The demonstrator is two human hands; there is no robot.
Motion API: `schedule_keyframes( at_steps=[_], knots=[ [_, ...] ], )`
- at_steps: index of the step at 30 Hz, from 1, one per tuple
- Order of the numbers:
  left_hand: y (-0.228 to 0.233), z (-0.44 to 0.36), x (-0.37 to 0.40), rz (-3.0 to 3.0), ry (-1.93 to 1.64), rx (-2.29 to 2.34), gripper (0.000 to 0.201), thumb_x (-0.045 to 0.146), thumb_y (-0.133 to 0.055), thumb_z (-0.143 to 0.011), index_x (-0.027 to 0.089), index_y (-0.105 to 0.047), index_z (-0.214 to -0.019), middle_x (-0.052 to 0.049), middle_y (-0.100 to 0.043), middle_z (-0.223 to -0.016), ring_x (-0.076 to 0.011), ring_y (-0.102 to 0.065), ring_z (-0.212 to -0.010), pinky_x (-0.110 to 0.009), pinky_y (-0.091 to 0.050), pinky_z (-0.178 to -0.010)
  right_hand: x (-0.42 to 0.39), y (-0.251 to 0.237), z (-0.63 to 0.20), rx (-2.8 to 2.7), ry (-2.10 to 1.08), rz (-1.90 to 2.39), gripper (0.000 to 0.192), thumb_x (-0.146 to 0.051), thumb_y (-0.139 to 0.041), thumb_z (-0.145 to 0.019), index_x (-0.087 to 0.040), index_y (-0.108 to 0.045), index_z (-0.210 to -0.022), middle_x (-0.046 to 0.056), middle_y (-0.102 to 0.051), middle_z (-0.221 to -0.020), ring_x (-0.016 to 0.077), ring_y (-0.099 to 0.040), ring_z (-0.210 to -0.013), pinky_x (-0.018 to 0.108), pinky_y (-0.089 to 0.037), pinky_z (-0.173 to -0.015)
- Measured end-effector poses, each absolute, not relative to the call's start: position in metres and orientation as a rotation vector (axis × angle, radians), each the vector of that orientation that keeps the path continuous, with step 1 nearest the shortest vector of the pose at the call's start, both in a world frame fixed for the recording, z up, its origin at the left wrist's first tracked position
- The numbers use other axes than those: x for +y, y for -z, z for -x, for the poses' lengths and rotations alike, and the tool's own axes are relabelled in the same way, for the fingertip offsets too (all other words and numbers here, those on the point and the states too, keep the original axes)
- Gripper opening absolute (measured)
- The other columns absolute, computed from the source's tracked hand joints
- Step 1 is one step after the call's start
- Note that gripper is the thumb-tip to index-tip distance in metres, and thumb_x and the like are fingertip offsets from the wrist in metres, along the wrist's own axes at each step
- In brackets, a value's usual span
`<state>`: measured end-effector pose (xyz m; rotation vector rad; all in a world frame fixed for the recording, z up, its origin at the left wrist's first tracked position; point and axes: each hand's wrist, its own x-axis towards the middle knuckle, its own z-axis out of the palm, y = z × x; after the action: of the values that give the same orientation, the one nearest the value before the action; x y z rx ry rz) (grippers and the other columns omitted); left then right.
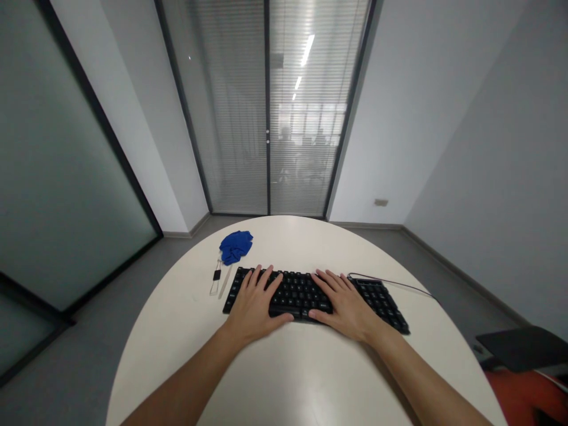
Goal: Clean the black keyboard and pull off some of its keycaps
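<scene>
A black keyboard (298, 291) lies across the middle of a round white table (288, 373). My left hand (254, 305) rests flat on the keyboard's left half, fingers spread over the keys. My right hand (347, 305) lies flat on the keys right of centre, fingers apart, thumb near the front edge. Neither hand grips anything. The keyboard's number pad (382, 299) shows to the right of my right hand.
A crumpled blue cloth (235, 245) sits behind the keyboard's left end. A small black clip tool (216, 280) and a pale stick (225, 281) lie beside it. A black cable (399, 284) runs right off the table. A chair (528, 367) stands at right.
</scene>
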<state>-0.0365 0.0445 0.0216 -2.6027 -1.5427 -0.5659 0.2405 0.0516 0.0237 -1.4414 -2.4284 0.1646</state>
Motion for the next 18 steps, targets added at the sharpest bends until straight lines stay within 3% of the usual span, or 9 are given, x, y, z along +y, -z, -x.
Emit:
schedule_keyframes(
  at_steps=[5, 18],
  knots=[
    [-0.018, 0.038, 0.047, 2.481, 0.601, -1.665, 0.061, 0.055, -0.042, -0.097, 0.025, -0.041, -0.15, -0.008, -0.034, -0.159, -0.036, -0.025, -0.147, -0.055, -0.022, -0.119, 0.052, -0.025, -0.246, -2.458, -0.168, 1.429, 0.084, -0.072, -0.053, -0.085, -0.027, -0.036, -0.154, 0.009, -0.031, -0.161, 0.035, -0.026, -0.148, 0.058, -0.016, -0.122],
    [-0.013, 0.04, 0.047, 2.439, 0.697, -1.715, 0.057, 0.053, -0.039, -0.1, 0.02, -0.047, -0.146, -0.011, -0.04, -0.156, -0.0342, -0.033, -0.144, -0.053, -0.027, -0.117, 0.049, -0.026, -0.238, -2.438, -0.062, 1.501, 0.072, -0.066, -0.04, -0.094, -0.024, -0.04, -0.152, 0.009, -0.034, -0.159, 0.0321, -0.028, -0.148, 0.056, -0.019, -0.121]
  ],
)
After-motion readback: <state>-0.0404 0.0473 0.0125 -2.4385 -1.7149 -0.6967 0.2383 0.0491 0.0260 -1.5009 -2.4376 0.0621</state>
